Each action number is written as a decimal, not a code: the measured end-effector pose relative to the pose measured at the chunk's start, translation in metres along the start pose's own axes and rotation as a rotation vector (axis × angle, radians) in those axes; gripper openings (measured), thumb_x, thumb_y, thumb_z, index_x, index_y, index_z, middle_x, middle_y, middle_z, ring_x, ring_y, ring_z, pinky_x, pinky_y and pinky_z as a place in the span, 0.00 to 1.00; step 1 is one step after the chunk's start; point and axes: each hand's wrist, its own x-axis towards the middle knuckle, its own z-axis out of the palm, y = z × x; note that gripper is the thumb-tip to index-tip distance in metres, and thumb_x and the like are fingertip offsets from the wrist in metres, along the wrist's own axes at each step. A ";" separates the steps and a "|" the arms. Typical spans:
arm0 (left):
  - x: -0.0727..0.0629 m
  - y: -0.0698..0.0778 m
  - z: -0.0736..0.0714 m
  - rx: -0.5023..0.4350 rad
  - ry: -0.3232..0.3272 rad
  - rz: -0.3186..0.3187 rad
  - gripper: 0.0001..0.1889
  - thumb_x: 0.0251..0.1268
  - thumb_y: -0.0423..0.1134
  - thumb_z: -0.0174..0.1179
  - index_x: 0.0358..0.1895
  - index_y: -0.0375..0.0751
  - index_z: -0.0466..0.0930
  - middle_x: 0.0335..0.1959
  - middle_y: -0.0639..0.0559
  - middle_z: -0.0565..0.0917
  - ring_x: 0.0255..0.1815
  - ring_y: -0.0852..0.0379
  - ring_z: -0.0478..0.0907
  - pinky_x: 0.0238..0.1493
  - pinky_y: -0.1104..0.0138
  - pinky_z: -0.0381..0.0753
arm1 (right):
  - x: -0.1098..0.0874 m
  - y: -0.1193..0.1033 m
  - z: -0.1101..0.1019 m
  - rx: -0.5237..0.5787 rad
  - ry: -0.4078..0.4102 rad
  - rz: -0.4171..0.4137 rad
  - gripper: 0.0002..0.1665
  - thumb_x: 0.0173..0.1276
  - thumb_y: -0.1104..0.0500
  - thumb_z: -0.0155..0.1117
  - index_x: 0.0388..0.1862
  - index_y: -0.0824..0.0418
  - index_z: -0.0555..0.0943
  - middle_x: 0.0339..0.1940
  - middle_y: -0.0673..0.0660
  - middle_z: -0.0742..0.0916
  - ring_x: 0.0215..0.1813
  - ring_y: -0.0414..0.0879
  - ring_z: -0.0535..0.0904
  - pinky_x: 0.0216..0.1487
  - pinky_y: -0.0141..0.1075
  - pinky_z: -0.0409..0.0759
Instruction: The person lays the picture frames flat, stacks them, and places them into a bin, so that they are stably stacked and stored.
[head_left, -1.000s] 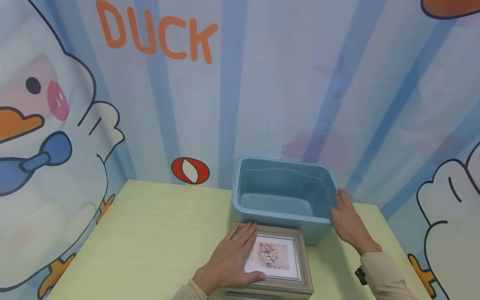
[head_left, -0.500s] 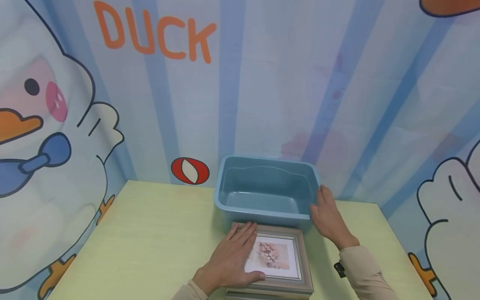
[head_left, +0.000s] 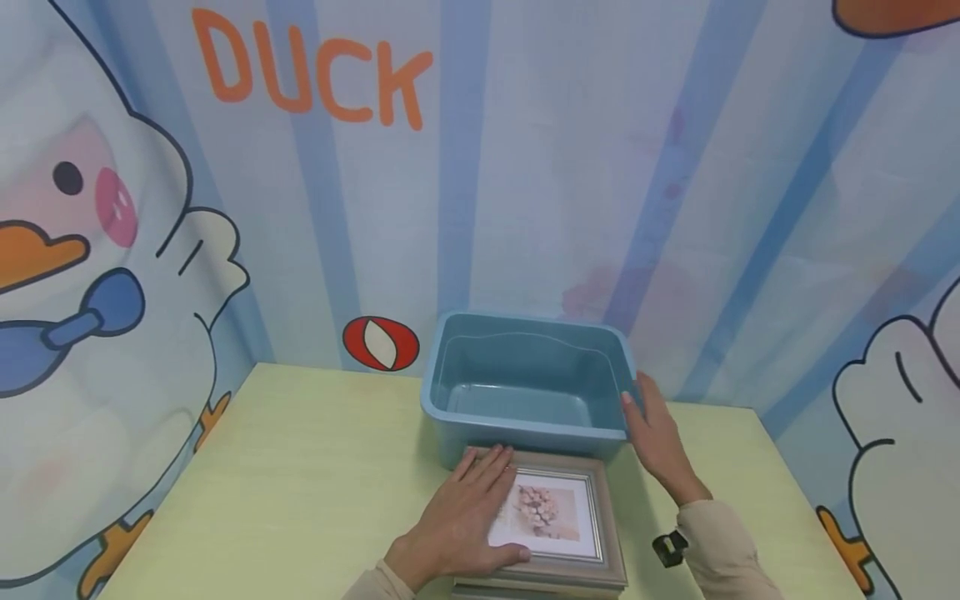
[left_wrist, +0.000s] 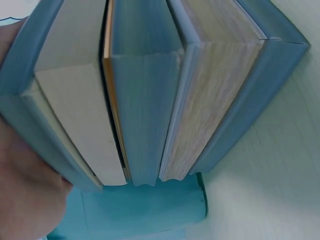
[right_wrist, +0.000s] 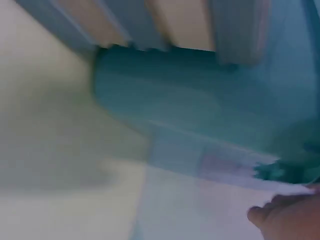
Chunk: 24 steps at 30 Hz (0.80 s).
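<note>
My left hand [head_left: 461, 521] lies flat on the left part of the top picture frame [head_left: 611, 533], fingers straight and thumb stretched over the glass. That frame has a beige border and a pink flower picture. Beneath it is a stack of several frames, whose blue, white and wood-toned edges [left_wrist: 145, 110] fill the left wrist view. Behind the stack stands a light blue plastic bin [head_left: 517, 429] with nothing visible inside. At its right end is my right hand [head_left: 660, 442], fingers extended along the outside and thumb near the rim. The right wrist view is blurred.
The pale yellow table [head_left: 300, 467] reaches to a striped blue wall cloth [head_left: 555, 167] with printed ducks and lettering. The bin stands close to that cloth. A dark strap [head_left: 670, 550] sits at my right wrist.
The bin has slid left behind the frames, my right hand moving with it. In the last half second it shifted only slightly, and the right thumb has spread. The left hand stays put.
</note>
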 end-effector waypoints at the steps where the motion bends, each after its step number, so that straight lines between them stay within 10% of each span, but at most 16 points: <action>1: 0.001 0.000 0.000 -0.004 0.005 0.004 0.52 0.60 0.77 0.46 0.78 0.41 0.58 0.81 0.46 0.56 0.83 0.51 0.50 0.83 0.54 0.49 | -0.004 0.004 -0.001 0.055 0.018 0.055 0.39 0.83 0.43 0.33 0.83 0.61 0.40 0.83 0.68 0.49 0.82 0.68 0.44 0.78 0.65 0.49; 8: 0.004 -0.001 0.003 -0.044 0.072 0.039 0.46 0.63 0.74 0.47 0.76 0.45 0.62 0.80 0.45 0.59 0.82 0.48 0.52 0.82 0.51 0.50 | -0.032 0.028 -0.001 0.333 0.046 0.397 0.44 0.81 0.38 0.26 0.81 0.60 0.28 0.82 0.71 0.46 0.81 0.69 0.46 0.80 0.63 0.49; 15: 0.003 0.000 0.005 -0.212 0.161 0.056 0.40 0.66 0.66 0.53 0.75 0.47 0.64 0.79 0.46 0.61 0.82 0.47 0.52 0.81 0.44 0.51 | -0.062 0.040 0.022 0.439 -0.149 0.466 0.54 0.79 0.32 0.30 0.78 0.73 0.30 0.77 0.81 0.55 0.76 0.72 0.57 0.78 0.60 0.58; 20: -0.003 0.002 0.014 -0.397 0.478 0.010 0.36 0.60 0.51 0.63 0.71 0.40 0.69 0.76 0.41 0.67 0.80 0.42 0.56 0.73 0.37 0.61 | -0.082 0.035 0.035 0.425 -0.269 0.489 0.63 0.71 0.22 0.30 0.79 0.74 0.39 0.78 0.80 0.50 0.75 0.76 0.57 0.73 0.66 0.62; 24: -0.015 0.005 0.020 -0.604 0.755 -0.235 0.26 0.60 0.36 0.64 0.62 0.32 0.76 0.66 0.37 0.76 0.69 0.40 0.69 0.62 0.44 0.76 | -0.095 0.031 0.044 0.452 -0.292 0.489 0.61 0.71 0.22 0.32 0.80 0.71 0.45 0.77 0.78 0.57 0.74 0.75 0.60 0.69 0.69 0.66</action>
